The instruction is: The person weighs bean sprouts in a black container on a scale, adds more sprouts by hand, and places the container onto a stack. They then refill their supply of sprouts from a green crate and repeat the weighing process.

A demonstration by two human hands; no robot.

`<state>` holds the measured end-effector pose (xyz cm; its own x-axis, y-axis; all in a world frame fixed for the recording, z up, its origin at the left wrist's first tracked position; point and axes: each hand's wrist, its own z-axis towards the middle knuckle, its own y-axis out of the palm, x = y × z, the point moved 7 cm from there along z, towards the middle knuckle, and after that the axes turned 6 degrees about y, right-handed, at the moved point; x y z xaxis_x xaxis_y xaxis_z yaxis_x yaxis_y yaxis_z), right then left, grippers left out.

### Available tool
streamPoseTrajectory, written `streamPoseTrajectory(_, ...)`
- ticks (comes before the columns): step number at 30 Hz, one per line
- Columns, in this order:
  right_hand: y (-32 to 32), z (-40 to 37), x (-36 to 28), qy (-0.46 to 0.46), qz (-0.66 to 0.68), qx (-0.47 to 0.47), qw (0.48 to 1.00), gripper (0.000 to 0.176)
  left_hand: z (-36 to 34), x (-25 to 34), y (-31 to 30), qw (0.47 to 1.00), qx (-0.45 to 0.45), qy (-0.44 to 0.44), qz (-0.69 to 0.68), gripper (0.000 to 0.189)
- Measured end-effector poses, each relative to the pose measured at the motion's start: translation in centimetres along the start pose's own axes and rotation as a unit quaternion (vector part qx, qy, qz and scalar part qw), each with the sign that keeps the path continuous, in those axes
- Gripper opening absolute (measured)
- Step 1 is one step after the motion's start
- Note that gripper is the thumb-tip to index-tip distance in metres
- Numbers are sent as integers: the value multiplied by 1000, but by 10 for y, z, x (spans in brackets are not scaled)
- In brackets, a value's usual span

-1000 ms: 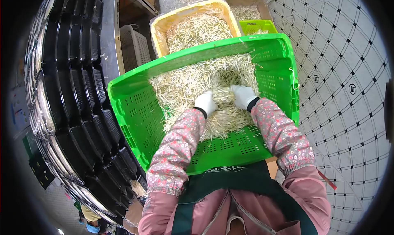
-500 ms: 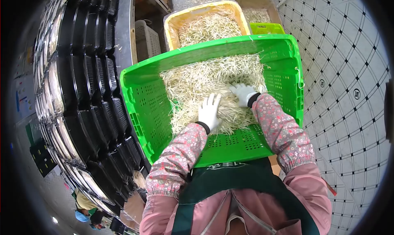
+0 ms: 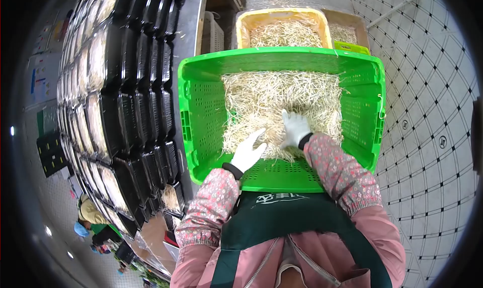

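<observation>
A large green plastic crate (image 3: 282,56) with perforated walls stands in front of me, holding a loose heap of pale bean sprouts (image 3: 282,92). My left hand (image 3: 247,152), in a white glove, hovers at the heap's near left edge, thumb apart from the fingers and nothing held. Over the middle of the near side, my right hand (image 3: 296,128) rests on the sprouts with its gloved fingers spread. Between the two hands lies a small mound of sprouts; a darker hollow shows just beyond the right hand.
A yellow tub (image 3: 287,34) of more sprouts sits behind the crate, beside a brown bin (image 3: 347,29). On the left rise stacked black trays (image 3: 136,97) with pale contents. Patterned floor (image 3: 427,102) extends to the right. Other people (image 3: 93,217) appear at lower left.
My left hand has drawn back leftwards from the mound. My right hand has come nearer to me and to the left across the sprouts. The whole view has turned slightly.
</observation>
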<state>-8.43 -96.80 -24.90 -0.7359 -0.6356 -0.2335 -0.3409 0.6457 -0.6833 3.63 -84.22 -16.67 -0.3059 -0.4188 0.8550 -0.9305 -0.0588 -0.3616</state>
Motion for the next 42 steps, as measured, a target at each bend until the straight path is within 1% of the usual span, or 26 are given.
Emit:
streamPoseTrajectory(1, 2, -10, -2, -13, 27, 39, 999, 116, -10, 6, -5, 1000, 11, -7, -2, 52)
streamPoseTrajectory(2, 8, -7, 1, -18, 45, 33, 998, 110, -20, 2, -8, 998, 42, 26, 24, 47)
streamPoseTrajectory(3, 13, -4, 4, -24, 63, 27, 997, 104, -30, 6, -12, 998, 58, 17, 17, 47)
streamPoseTrajectory(6, 6, -2, 17, -35, 94, 77, 992, 94, -64, 38, -30, 992, 127, 3, 0, 43)
streamPoseTrajectory(7, -1, -7, 17, -35, 107, 58, 992, 93, -75, 41, -31, 989, 146, 6, -24, 43)
streamPoseTrajectory(9, 10, -4, 20, -81, 110, 101, 985, 95, -102, 45, -39, 977, 200, 5, -67, 41)
streamPoseTrajectory(12, 23, 1, 21, -154, 115, 148, 970, 94, -145, 51, -47, 934, 335, -7, -126, 37)
streamPoseTrajectory(15, 13, 7, 20, -113, 183, 55, 975, 85, -207, 51, -71, 874, 481, -42, -56, 37)
streamPoseTrajectory(16, 10, 10, 27, -56, 171, 35, 983, 84, -229, 31, -70, 828, 545, -36, -130, 38)
streamPoseTrajectory(17, 11, 18, 32, -79, 192, 40, 977, 82, -254, 26, -78, 789, 607, -35, -84, 40)
streamPoseTrajectory(19, 16, 28, 42, -159, 383, 11, 910, 73, -301, 5, -82, 700, 710, -60, -51, 43)
streamPoseTrajectory(21, 12, 25, 43, -140, 486, -38, 862, 63, -344, -24, -74, 630, 765, -95, -94, 48)
streamPoseTrajectory(23, 33, 35, 57, -79, 455, -74, 884, 65, -385, -39, -67, 572, 813, -111, 14, 51)
streamPoseTrajectory(25, 27, 22, 47, -150, 195, 20, 969, 68, -431, -65, -59, 515, 817, -182, 186, 57)
streamPoseTrajectory(27, 21, 34, 59, -114, 182, 91, 972, 73, -485, -104, -48, 434, 861, -224, 140, 57)
streamPoseTrajectory(28, 21, 43, 64, -125, 296, 38, 946, 80, -514, -129, -40, 388, 881, -254, 96, 58)
streamPoseTrajectory(30, -8, 33, 52, -122, 337, 36, 933, 82, -566, -183, -28, 317, 902, -293, 28, 60)
streamPoseTrajectory(31, -22, 26, 43, -139, 377, 40, 915, 80, -591, -232, -22, 314, 912, -262, -24, 61)
streamPoseTrajectory(33, -60, -7, -10, -273, 417, 27, 867, 77, -615, -277, -27, 307, 905, -289, -64, 63)
streamPoseTrajectory(34, -75, -28, -42, -292, 431, 11, 854, 76, -625, -303, -29, 306, 902, -293, -84, 64)
streamPoseTrajectory(35, -92, -61, -85, -313, 396, 35, 863, 75, -612, -287, -43, 295, 896, -237, -233, 57)
streamPoseTrajectory(37, -101, -113, -161, -331, 354, 31, 874, 75, -604, -293, -61, 417, 814, -247, -320, 56)
streamPoseTrajectory(39, -92, -169, -248, -364, 303, 17, 881, 76, -606, -330, -72, 430, 832, -135, -323, 51)
streamPoseTrajectory(40, -80, -214, -303, -424, 342, -8, 839, 75, -608, -314, -78, 418, 841, -67, -338, 45)
streamPoseTrajectory(41, -60, -227, -340, -452, 341, -67, 822, 76, -612, -300, -83, 417, 848, -9, -329, 43)
streamPoseTrajectory(42, -41, -243, -379, -484, 286, -74, 824, 79, -622, -282, -92, 466, 834, -13, -294, 49)
